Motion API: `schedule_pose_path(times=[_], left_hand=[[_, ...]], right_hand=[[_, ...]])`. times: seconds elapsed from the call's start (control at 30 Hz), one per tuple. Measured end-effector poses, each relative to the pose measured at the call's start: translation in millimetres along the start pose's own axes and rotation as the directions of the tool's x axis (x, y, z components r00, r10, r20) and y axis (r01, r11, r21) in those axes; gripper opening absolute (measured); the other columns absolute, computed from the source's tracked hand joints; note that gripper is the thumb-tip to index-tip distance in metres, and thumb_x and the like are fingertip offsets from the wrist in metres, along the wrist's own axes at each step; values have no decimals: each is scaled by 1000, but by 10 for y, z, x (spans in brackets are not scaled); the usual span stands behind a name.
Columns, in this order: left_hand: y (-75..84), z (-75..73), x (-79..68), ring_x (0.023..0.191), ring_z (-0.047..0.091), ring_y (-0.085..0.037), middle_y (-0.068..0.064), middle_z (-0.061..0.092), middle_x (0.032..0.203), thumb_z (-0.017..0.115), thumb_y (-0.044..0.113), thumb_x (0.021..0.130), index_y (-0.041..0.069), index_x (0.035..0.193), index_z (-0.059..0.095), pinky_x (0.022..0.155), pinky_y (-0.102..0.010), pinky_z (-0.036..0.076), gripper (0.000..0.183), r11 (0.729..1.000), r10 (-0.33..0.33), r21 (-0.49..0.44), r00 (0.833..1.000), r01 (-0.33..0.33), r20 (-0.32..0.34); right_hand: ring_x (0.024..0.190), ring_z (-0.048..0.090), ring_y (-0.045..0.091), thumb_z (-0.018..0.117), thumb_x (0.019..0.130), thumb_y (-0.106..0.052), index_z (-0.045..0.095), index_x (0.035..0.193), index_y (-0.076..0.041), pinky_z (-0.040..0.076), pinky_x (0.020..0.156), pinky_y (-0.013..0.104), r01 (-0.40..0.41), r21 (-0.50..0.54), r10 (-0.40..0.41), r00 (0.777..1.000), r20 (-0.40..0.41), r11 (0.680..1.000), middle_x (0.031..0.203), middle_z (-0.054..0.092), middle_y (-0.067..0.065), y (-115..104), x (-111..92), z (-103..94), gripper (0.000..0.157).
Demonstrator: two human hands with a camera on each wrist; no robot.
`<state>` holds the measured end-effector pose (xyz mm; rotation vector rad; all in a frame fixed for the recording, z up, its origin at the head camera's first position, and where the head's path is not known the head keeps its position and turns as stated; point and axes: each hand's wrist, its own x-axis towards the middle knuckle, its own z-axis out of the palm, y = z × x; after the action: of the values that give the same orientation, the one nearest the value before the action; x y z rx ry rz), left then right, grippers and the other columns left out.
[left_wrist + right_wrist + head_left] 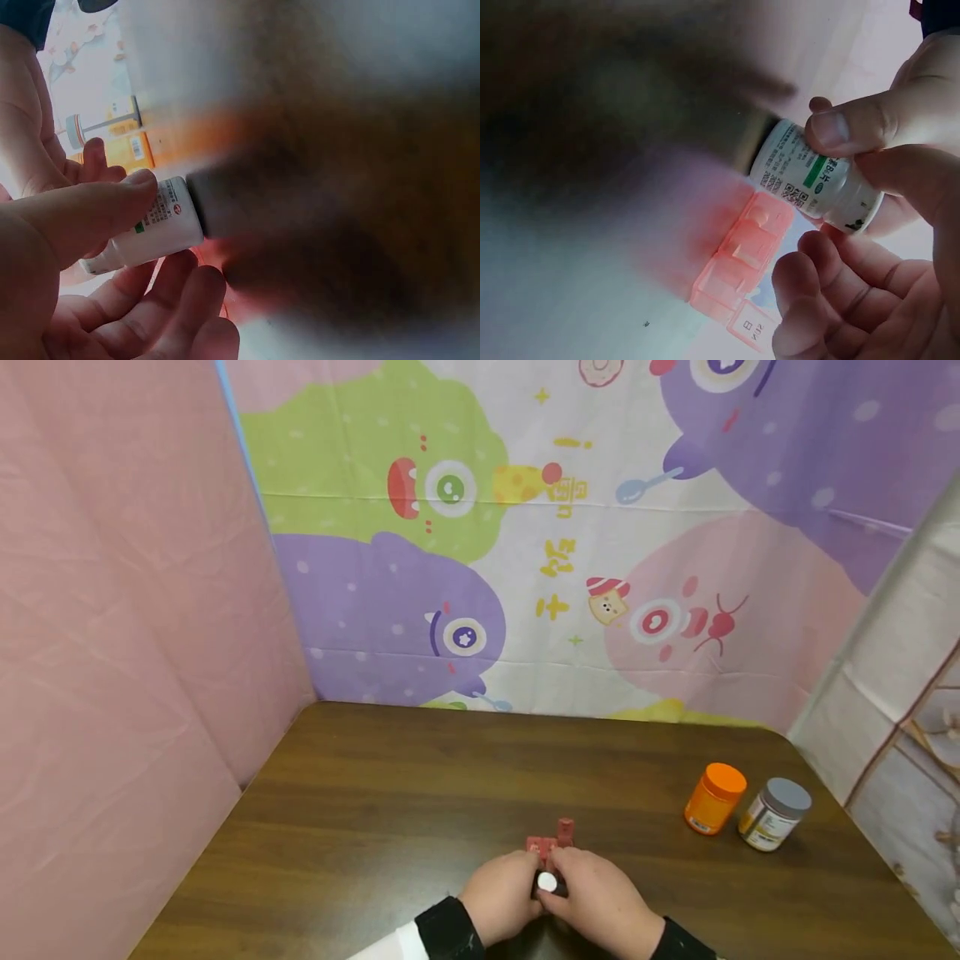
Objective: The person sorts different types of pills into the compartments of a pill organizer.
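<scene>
A small white pill bottle (802, 169) with printed label and green band is held between both hands, just above the table. My left hand (504, 893) grips its body with the thumb along the side and fingers curled beneath. My right hand (603, 897) holds the other side, its thumb near the narrower end. In the head view a white round end of the bottle (547, 882) shows between the thumbs. Right beyond the hands lies a translucent red pill organizer (739, 251), one lettered lid (751, 324) swung open. Whether anything sits inside is unclear.
An orange bottle (715, 799) and a white jar with a grey lid (775, 814) stand side by side at the right of the brown wooden table (420, 768). Cartoon-printed cloth (555, 677) hangs behind; a pink curtain (135, 610) hangs at the left.
</scene>
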<state>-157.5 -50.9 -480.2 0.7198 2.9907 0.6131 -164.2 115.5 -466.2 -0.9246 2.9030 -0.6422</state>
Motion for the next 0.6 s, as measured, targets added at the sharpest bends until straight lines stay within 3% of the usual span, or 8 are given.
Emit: schedule_pose_path(times=[0.13, 0.37, 0.5, 0.6], left_hand=[[14, -30, 4, 62, 51, -6, 6, 58, 70, 77, 25, 78, 18, 77, 58, 56, -27, 46, 20, 1000, 14, 15, 1000, -14, -2], [27, -29, 18, 63, 56, -8, 4, 62, 70, 79, 23, 73, 16, 78, 59, 59, -28, 49, 21, 996, 59, 71, 997, -56, -45], [7, -25, 40, 66, 57, -7, 5, 63, 73, 80, 23, 71, 16, 81, 61, 61, -28, 50, 22, 998, 39, 41, 999, -38, -17], [-3, -27, 49, 66, 57, -8, 5, 64, 73, 82, 24, 71, 16, 81, 62, 61, -28, 50, 24, 999, 27, 29, 1000, -27, 3]], right_hand=[[63, 44, 9, 72, 85, -29, 54, 78, -18, 37, 57, 25, 5, 21, -6, 1000, 21, 1000, 73, 49, -8, -4, 3, -2, 22], [78, 47, 10, 68, 90, -25, 58, 91, -18, 46, 67, 29, 75, 22, -75, 997, 31, 997, 87, 53, -7, 23, -27, 16, 12], [85, 48, 9, 67, 90, -21, 61, 100, -18, 49, 72, 32, 124, 19, -125, 992, 27, 992, 94, 54, -7, 21, -55, -4, 12], [85, 50, 8, 67, 88, -17, 62, 104, -19, 49, 72, 32, 115, 68, -116, 993, 21, 991, 97, 56, -8, 36, -70, -20, 17]])
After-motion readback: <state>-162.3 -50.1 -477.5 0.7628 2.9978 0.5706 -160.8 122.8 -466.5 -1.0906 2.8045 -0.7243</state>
